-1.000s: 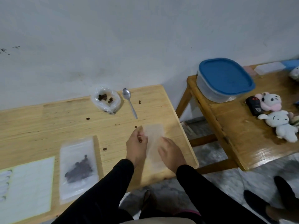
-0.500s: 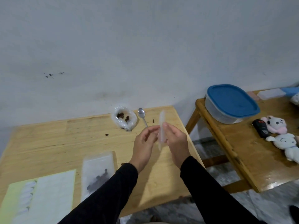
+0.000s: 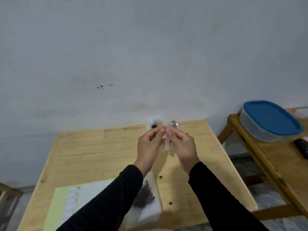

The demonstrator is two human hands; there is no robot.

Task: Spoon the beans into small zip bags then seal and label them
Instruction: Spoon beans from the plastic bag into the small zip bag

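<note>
My left hand [image 3: 150, 144] and my right hand [image 3: 180, 145] are raised above the wooden table [image 3: 100, 152], pinching the top of an empty clear zip bag [image 3: 167, 144] between them, seen edge-on. Behind the hands lie the open plastic bag of beans [image 3: 155, 123] and a metal spoon [image 3: 174, 125], both partly hidden. A filled zip bag [image 3: 146, 197] with dark beans lies flat near the front edge, partly under my left sleeve. A label sheet [image 3: 70, 199] lies to its left.
A few loose beans [image 3: 160, 177] are scattered on the table. A second wooden table [image 3: 270, 157] stands to the right with a blue-lidded container [image 3: 270, 120] and a dark remote [image 3: 301, 147]. The wall is right behind the table.
Both hands lifted the empty zip bag off the table and turned it edge-on, then raised it further toward the back. The view tilted upward.
</note>
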